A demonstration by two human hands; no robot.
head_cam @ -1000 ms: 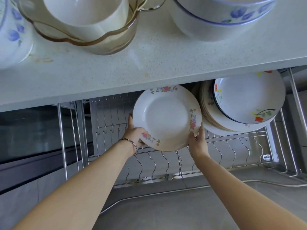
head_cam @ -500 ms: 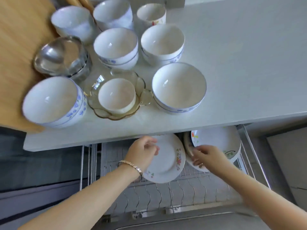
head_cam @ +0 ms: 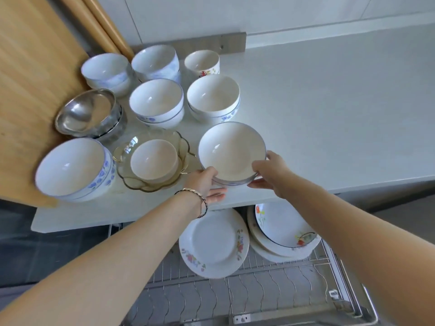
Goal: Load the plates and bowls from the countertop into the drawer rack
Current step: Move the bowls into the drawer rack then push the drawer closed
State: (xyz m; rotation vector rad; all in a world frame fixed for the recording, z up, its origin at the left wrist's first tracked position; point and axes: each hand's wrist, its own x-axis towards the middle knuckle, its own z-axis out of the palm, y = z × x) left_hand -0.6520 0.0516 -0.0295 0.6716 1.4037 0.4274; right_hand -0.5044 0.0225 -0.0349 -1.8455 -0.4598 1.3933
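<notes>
A wide white bowl with a blue rim (head_cam: 231,152) sits near the front edge of the white countertop (head_cam: 329,109). My left hand (head_cam: 204,184) holds its left side and my right hand (head_cam: 270,171) holds its right side. Behind and left of it stand several more bowls: white bowls with blue flowers (head_cam: 156,102), a large one (head_cam: 73,168), a steel bowl (head_cam: 88,112) and a small white bowl in an amber glass dish (head_cam: 154,160). Below, a floral plate (head_cam: 214,243) and a stack of plates (head_cam: 284,231) stand upright in the wire drawer rack (head_cam: 270,290).
A wooden cabinet panel (head_cam: 30,67) rises at the left, close to the bowls. The countertop's right part carries nothing in view. A white tiled wall (head_cam: 235,12) runs along the back. The rack's front slots (head_cam: 211,300) hold nothing.
Both hands let go of the floral plate, which now stands in the rack, and rose to the countertop, where they took hold of the wide bowl. The view tilted upward.
</notes>
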